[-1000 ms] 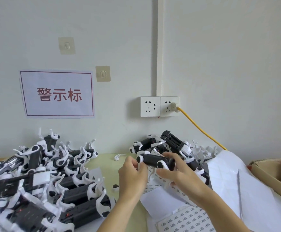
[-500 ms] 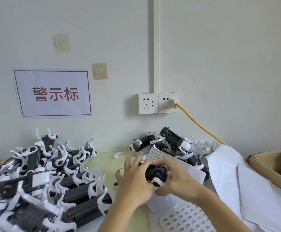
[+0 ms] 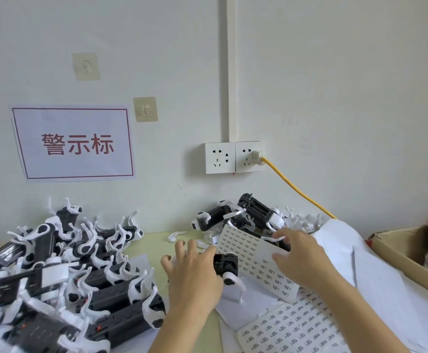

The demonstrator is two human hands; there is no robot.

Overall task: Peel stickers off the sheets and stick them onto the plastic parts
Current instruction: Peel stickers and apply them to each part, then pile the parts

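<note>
Your left hand [image 3: 195, 273] grips one black-and-white part [image 3: 227, 264] at centre frame, just above the table [image 3: 157, 244], thumb and fingers wrapped round its left end. Your right hand [image 3: 300, 258] is spread flat over the propped sheet [image 3: 256, 258] just right of the part, fingers straight; I cannot tell whether a sticker is under a fingertip.

Risks: the sheet is leaning loosely against the back pile [image 3: 246, 216], so picking at a sticker one-handed may just push it over or bend it. The stickers look small and closely set, so you could lift two or crease one. The part hangs by one end and may twist as you press a sticker on.

Half a second ago both hands were closed together on the part; now the right has let go and moved right onto the sheet.
</note>
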